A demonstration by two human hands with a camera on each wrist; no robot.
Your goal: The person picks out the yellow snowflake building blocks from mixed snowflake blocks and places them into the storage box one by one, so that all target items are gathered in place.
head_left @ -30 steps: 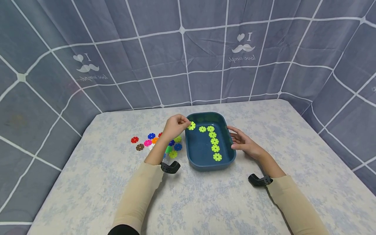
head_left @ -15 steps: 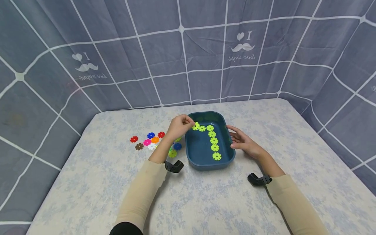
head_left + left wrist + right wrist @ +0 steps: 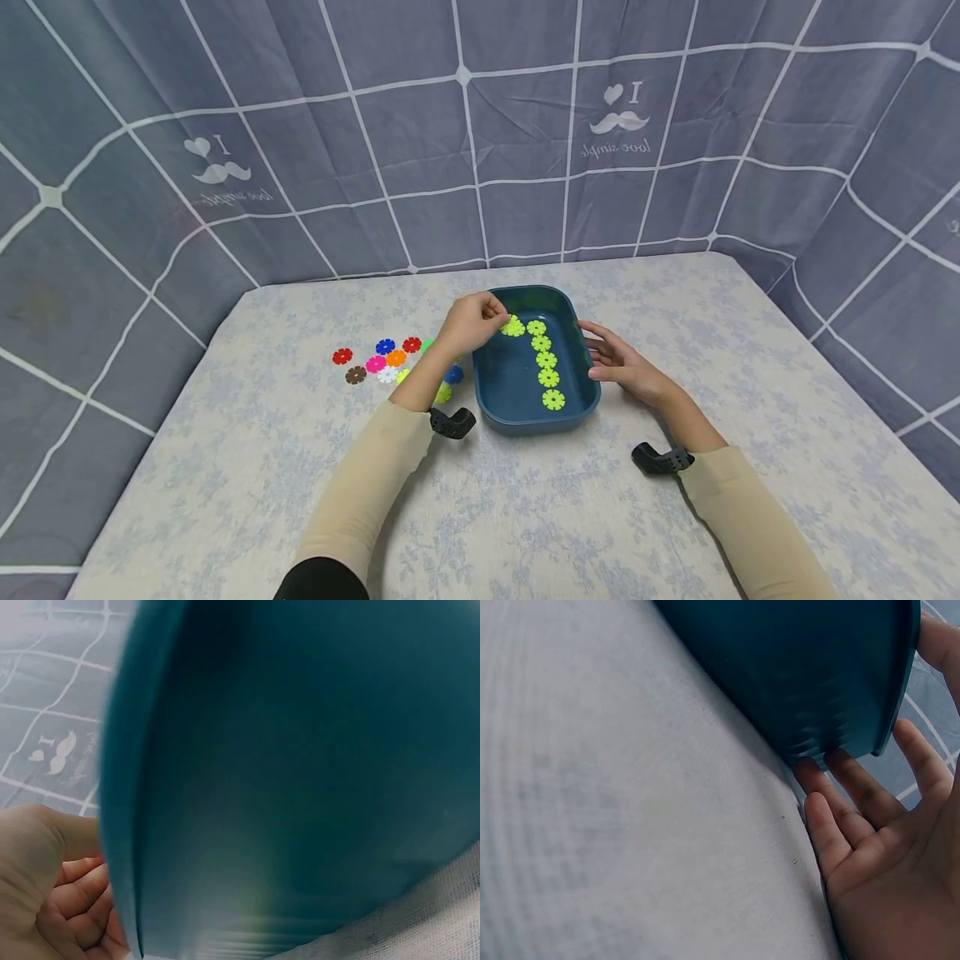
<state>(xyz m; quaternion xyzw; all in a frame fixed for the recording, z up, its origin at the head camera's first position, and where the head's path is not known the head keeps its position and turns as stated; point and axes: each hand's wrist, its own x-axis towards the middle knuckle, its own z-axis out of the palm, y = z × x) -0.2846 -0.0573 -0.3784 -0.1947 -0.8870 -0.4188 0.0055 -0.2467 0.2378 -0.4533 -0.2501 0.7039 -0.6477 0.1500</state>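
In the head view my left hand [image 3: 471, 323] reaches over the left rim of a dark teal plastic tray [image 3: 487, 421]. Its thumb and fingertips pinch a yellow-green notched snowflake disc [image 3: 513, 325], which overlaps another of the same colour in the tray. Several more yellow-green discs [image 3: 547, 360] form a column down the tray's right half. My right hand [image 3: 626, 367] rests its extended fingers against the tray's right side, thumb near the rim. In the left wrist view the tray wall [image 3: 285, 787] hides the fingertips. The right wrist view shows spread fingers [image 3: 862, 791] touching the outer wall.
Left of the tray lies a loose group of discs, among them a red disc [image 3: 342, 357], a brown disc [image 3: 356, 375], a pink disc [image 3: 376, 364] and an orange disc [image 3: 396, 357]. My left forearm covers part of it. A grey checked curtain [image 3: 420, 167] hangs behind the table.
My left hand has moved to the right over the tray, bringing the pinched snowflake disc from the left rim onto the neighbouring disc. The right hand and the tray have stayed in place.
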